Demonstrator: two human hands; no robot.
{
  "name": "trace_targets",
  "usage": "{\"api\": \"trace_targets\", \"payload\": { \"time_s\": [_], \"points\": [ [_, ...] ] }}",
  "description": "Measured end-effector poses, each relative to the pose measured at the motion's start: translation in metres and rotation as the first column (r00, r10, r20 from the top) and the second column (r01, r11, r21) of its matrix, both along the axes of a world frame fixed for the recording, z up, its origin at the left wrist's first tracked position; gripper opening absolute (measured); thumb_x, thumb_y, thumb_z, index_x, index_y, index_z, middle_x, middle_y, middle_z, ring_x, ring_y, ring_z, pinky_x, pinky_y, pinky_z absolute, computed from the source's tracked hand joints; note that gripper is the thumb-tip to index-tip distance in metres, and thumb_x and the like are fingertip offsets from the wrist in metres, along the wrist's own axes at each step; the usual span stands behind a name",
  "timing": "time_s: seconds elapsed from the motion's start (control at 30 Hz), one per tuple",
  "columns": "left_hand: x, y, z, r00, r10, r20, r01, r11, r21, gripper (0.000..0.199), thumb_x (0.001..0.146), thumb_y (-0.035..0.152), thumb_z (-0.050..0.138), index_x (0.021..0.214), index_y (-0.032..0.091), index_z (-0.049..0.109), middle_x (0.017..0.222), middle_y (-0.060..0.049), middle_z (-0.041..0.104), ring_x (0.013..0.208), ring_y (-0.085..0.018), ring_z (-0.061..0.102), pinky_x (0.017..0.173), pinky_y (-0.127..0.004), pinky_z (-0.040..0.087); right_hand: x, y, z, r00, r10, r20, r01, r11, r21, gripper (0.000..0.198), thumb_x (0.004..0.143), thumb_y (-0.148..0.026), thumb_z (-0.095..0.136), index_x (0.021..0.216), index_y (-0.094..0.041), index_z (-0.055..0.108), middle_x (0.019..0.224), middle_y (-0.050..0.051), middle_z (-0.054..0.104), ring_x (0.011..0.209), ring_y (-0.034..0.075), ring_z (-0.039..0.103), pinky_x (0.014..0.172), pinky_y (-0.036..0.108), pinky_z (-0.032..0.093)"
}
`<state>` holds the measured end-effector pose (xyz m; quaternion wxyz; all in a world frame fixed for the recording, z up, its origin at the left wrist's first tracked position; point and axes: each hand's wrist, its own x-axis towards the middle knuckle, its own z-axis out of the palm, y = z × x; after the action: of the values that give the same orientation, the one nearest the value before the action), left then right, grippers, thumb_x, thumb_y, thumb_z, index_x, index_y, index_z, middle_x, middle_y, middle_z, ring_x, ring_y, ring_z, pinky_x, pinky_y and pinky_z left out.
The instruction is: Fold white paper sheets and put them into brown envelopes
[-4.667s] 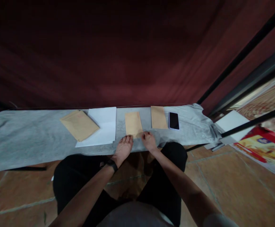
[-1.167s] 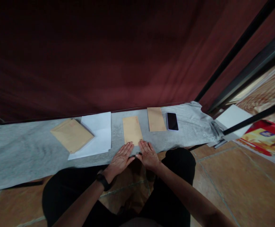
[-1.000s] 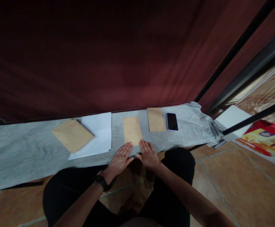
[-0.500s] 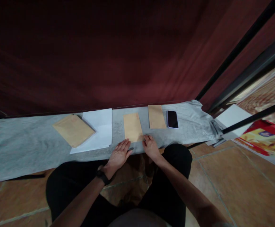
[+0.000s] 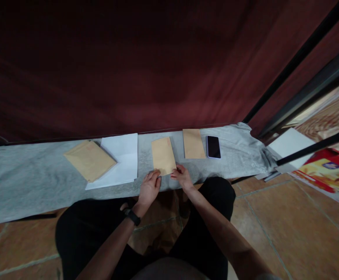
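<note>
A tan paper envelope (image 5: 163, 155) lies on the grey cloth in front of me, slightly tilted, with small red print near its top right corner. My left hand (image 5: 150, 186) has its fingers closed at the envelope's near left corner; the thumb is tucked beside them. At the near right corner my right hand (image 5: 182, 177) pinches the edge between thumb and fingers. Just to the right lies another tan envelope (image 5: 194, 144), apart from both hands. Left of my hands, several tan envelopes (image 5: 89, 159) are stacked partly over white paper sheets (image 5: 125, 155).
A phone (image 5: 214, 147) with a dark screen lies right of the second envelope. The narrow bench (image 5: 35, 179) under a grey cloth runs along a dark red panel (image 5: 128, 77). A black metal bar (image 5: 318, 146) and a red and yellow box (image 5: 329, 175) stand at the right.
Both hands have gone from lying fairly flat to curled at the envelope's near corners. The envelope has turned a little, and my right hand has moved slightly inward.
</note>
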<state>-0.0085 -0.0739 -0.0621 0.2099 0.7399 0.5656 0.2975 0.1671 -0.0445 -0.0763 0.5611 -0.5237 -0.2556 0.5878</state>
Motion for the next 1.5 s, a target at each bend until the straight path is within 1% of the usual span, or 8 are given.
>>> {"api": "trace_targets", "payload": {
  "time_s": [0.1,0.17,0.3,0.43,0.8,0.93,1.23,1.5],
  "points": [
    [0.002,0.003,-0.001,0.907,0.238,0.347,-0.212,0.971,-0.113,0.032,0.092,0.034,0.059,0.121,0.022,0.065,0.126,-0.010,0.067,0.122,-0.026,0.061,0.109,-0.044,0.046,0.002,0.000,0.004,0.998,0.008,-0.057,-0.010,0.999,-0.033,0.021,0.070,-0.027,0.080,0.079,-0.018,0.064,0.062,-0.005,0.064,0.053,0.014,0.064,0.055,0.026,0.057],
    [0.004,0.004,0.001,0.702,0.461,0.542,-0.334,0.886,-0.322,0.030,0.088,0.036,0.067,0.114,0.020,0.066,0.114,-0.010,0.070,0.108,-0.024,0.067,0.100,-0.042,0.053,0.006,-0.001,0.009,0.996,0.005,-0.091,-0.008,0.999,-0.039,0.024,0.067,-0.030,0.082,0.079,-0.018,0.064,0.063,-0.005,0.064,0.056,0.014,0.066,0.059,0.026,0.059],
    [0.012,0.008,0.014,0.254,0.696,0.672,-0.079,0.707,-0.702,0.022,0.083,0.029,0.077,0.095,0.015,0.066,0.089,-0.007,0.073,0.083,-0.020,0.074,0.082,-0.036,0.060,0.011,-0.004,0.016,0.989,0.014,-0.149,-0.020,0.999,-0.041,0.032,0.061,-0.034,0.086,0.080,-0.019,0.066,0.067,-0.006,0.066,0.060,0.014,0.068,0.060,0.026,0.060],
    [0.022,0.015,0.026,0.113,0.757,0.644,0.032,0.645,-0.764,0.016,0.080,0.008,0.077,0.083,0.015,0.063,0.078,-0.003,0.072,0.068,-0.015,0.073,0.073,-0.029,0.061,0.012,-0.006,0.018,0.982,0.036,-0.187,-0.046,0.998,-0.050,0.035,0.057,-0.034,0.089,0.080,-0.018,0.067,0.070,-0.004,0.070,0.060,0.014,0.068,0.059,0.026,0.059],
    [0.035,0.025,0.032,0.109,0.716,0.689,0.059,0.687,-0.724,0.018,0.078,0.002,0.076,0.082,0.016,0.065,0.081,-0.001,0.074,0.068,-0.012,0.071,0.073,-0.025,0.060,0.015,-0.012,0.026,0.952,0.014,-0.306,-0.033,0.998,-0.057,0.032,0.065,-0.035,0.086,0.085,-0.018,0.069,0.078,0.000,0.075,0.072,0.016,0.074,0.071,0.027,0.062],
    [0.048,0.034,0.032,0.182,0.647,0.741,0.094,0.738,-0.668,0.022,0.072,0.012,0.085,0.080,0.016,0.065,0.080,-0.001,0.074,0.070,-0.013,0.071,0.076,-0.028,0.059,0.016,-0.013,0.026,0.938,0.098,-0.332,-0.118,0.992,-0.041,0.033,0.066,-0.038,0.087,0.082,-0.015,0.069,0.084,0.007,0.078,0.074,0.017,0.075,0.069,0.025,0.061],
    [0.094,0.057,0.038,0.363,0.460,0.810,0.184,0.817,-0.546,0.050,0.055,0.037,0.094,0.094,0.014,0.072,0.091,-0.008,0.078,0.075,-0.019,0.072,0.071,-0.029,0.055,0.035,0.006,0.024,0.961,-0.085,-0.264,0.092,0.996,0.014,0.036,0.068,-0.049,0.086,0.077,-0.021,0.065,0.076,0.002,0.075,0.072,0.017,0.074,0.073,0.029,0.062],
    [0.086,0.057,0.027,0.445,0.491,0.749,0.146,0.786,-0.601,0.046,0.066,0.033,0.088,0.107,0.017,0.072,0.096,-0.010,0.078,0.085,-0.020,0.075,0.077,-0.031,0.056,0.059,0.022,0.016,0.943,-0.253,-0.217,0.260,0.966,0.003,0.042,0.062,-0.049,0.090,0.077,-0.019,0.064,0.066,0.000,0.069,0.065,0.017,0.070,0.065,0.028,0.061]
  ]
}}
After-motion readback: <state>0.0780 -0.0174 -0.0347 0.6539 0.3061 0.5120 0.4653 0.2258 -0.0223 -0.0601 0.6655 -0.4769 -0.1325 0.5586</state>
